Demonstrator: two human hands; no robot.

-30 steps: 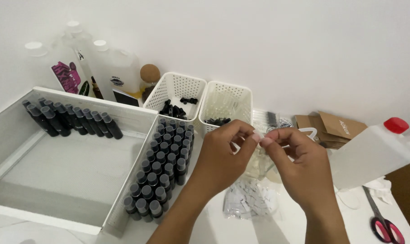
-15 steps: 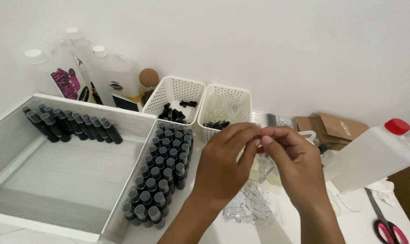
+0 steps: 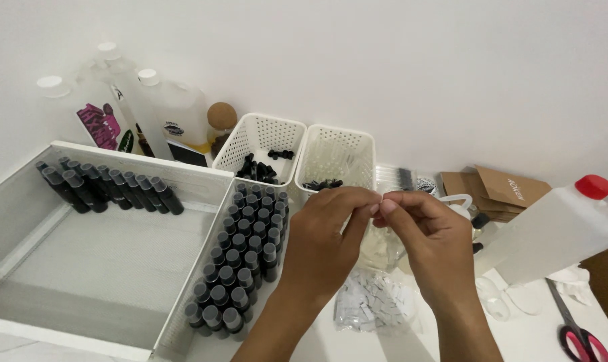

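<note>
Both hands meet above the white table [image 3: 538, 342]: the left hand [image 3: 327, 238] and the right hand [image 3: 428, 245] touch at narrow, pinched fingertips [image 3: 381, 206], on something too small to see. Two white plastic baskets with holes [image 3: 263, 137] stand behind them, and one clear bag of white bits [image 3: 374, 305] lies below. Since before, the hands have pulled closer together.
</note>
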